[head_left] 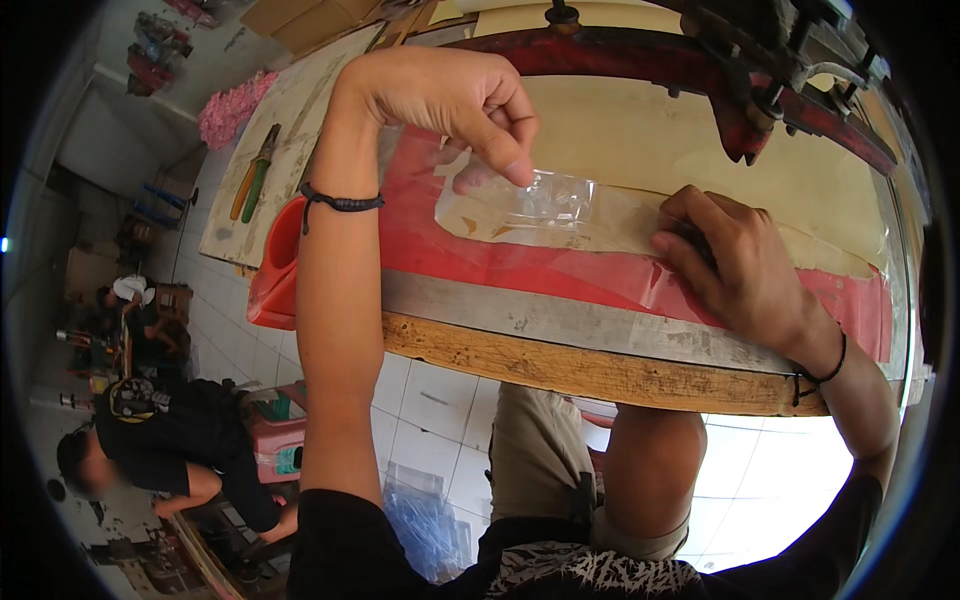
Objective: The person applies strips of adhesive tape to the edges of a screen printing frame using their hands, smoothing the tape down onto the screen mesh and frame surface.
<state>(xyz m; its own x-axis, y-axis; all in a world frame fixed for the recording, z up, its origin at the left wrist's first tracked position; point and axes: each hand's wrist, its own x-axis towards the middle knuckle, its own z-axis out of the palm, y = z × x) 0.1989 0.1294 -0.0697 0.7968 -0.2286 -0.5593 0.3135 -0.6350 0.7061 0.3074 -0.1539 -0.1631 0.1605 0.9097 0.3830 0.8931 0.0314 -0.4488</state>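
Observation:
My left hand (455,100) is bent over the worktable, its fingers curled and its thumb pointing down. The thumb tip meets the edge of a clear moulded plastic piece (560,200), which seems pinched there; the contact is partly hidden. Beneath the piece lies a worn, yellowish patch (620,222) on a red sheet (560,268). To the right, my right hand (735,255) rests low over the red sheet with bent fingers drawn together. Whatever lies between its thumb and forefinger cannot be made out.
A dark red metal frame (640,60) with bolts spans the table's far side. Pliers (257,175) and an orange-red container (275,275) are on the left. A metal strip (520,312) and wooden edge (580,365) border the front. Another person (180,450) sits at lower left.

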